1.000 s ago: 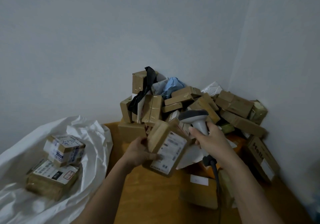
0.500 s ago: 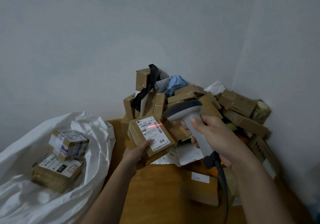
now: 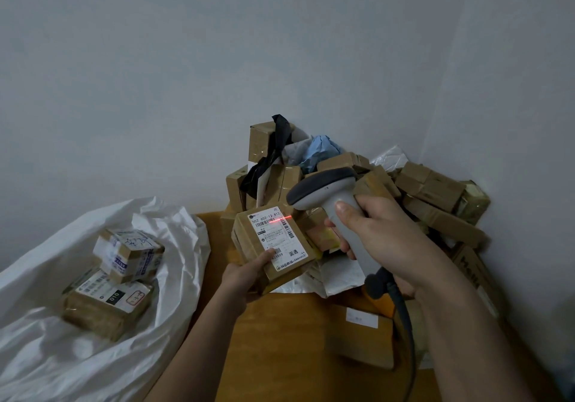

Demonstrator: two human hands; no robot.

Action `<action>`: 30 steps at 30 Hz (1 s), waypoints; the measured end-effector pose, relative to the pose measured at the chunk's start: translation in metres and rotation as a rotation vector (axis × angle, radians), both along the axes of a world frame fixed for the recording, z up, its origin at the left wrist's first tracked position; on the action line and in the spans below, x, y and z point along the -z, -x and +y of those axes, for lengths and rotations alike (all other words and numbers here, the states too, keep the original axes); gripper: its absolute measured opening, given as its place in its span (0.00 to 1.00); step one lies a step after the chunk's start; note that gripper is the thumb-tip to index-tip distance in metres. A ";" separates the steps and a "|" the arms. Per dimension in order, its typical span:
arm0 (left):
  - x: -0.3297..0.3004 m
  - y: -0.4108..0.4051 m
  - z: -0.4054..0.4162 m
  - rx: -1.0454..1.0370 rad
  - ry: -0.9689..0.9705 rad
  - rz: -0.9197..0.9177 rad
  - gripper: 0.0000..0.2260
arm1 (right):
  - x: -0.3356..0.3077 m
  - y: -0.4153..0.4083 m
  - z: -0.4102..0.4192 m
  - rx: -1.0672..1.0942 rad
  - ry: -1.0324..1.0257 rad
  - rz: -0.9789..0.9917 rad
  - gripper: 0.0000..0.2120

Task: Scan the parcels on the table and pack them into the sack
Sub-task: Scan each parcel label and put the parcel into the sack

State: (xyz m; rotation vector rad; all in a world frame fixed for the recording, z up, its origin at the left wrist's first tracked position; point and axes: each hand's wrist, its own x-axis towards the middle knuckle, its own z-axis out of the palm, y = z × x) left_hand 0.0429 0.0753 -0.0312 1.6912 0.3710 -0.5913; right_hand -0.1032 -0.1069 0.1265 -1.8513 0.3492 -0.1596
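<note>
My left hand grips a small brown parcel from below, thumb on its white label, label turned up. A red scan line crosses the barcode at the label's top. My right hand holds a grey handheld scanner by its handle, head aimed at the label from the right. The white sack lies open at the left with two taped parcels inside, one on top of the other. A heap of brown parcels fills the table's far right corner.
The wooden table stands in a corner between two grey walls. A flat brown box with a small white label lies near my right forearm. The scanner's cable hangs down beside it. White, blue and black wrappings sit among the heap.
My left hand lifted the parcel and turned its label upward. The scanner moved closer over it, and the red line now falls on the barcode.
</note>
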 end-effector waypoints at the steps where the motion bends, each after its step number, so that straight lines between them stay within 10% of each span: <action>1: -0.002 0.001 0.001 0.003 0.002 -0.007 0.35 | 0.000 -0.002 0.003 0.000 0.014 0.006 0.13; 13: 0.000 -0.001 0.047 -0.031 0.079 -0.059 0.45 | 0.010 -0.046 0.065 -0.043 0.112 0.022 0.14; 16: 0.000 -0.002 0.066 -0.089 0.087 -0.051 0.34 | 0.013 -0.053 0.081 -0.074 0.077 0.014 0.13; 19: -0.001 0.001 0.087 -0.254 0.134 -0.044 0.20 | 0.018 -0.058 0.098 -0.114 0.041 0.060 0.12; 25: 0.010 -0.012 0.145 -0.737 0.132 -0.211 0.43 | 0.030 -0.070 0.125 -0.184 -0.001 0.120 0.10; 30: 0.016 -0.017 0.191 -1.017 0.003 -0.280 0.42 | 0.040 -0.081 0.145 -0.204 -0.008 0.153 0.11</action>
